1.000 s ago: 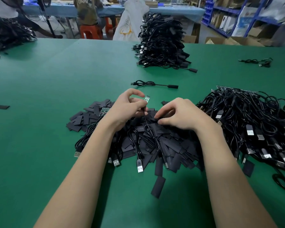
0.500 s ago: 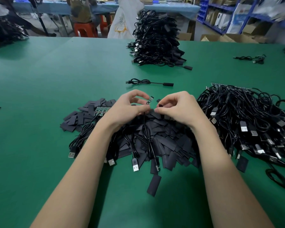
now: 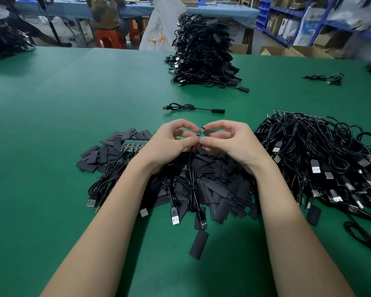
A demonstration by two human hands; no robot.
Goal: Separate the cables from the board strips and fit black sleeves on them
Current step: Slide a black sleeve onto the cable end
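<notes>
My left hand (image 3: pixel 171 140) pinches a black cable (image 3: pixel 190 168) just below its small green circuit board end (image 3: pixel 201 132). My right hand (image 3: pixel 229 140) meets it there, fingertips pinched on a black sleeve (image 3: pixel 207 132) beside the board. Both hands hover over a heap of flat black sleeves (image 3: pixel 212 181). A green board strip (image 3: pixel 133 144) with several cables attached lies left of my left hand. The cable's USB plug (image 3: pixel 203 224) rests near the front of the heap.
A big tangle of cables on board strips (image 3: pixel 321 159) lies at the right. One sleeved cable (image 3: pixel 193 108) lies beyond my hands, and a tall stack of cables (image 3: pixel 204 54) stands farther back. A stray sleeve (image 3: pixel 199 244) lies on the green table (image 3: pixel 51 103).
My right hand rose from the sleeve heap and came to the board end held by my left hand. Both hands now meet at the cable's tip.
</notes>
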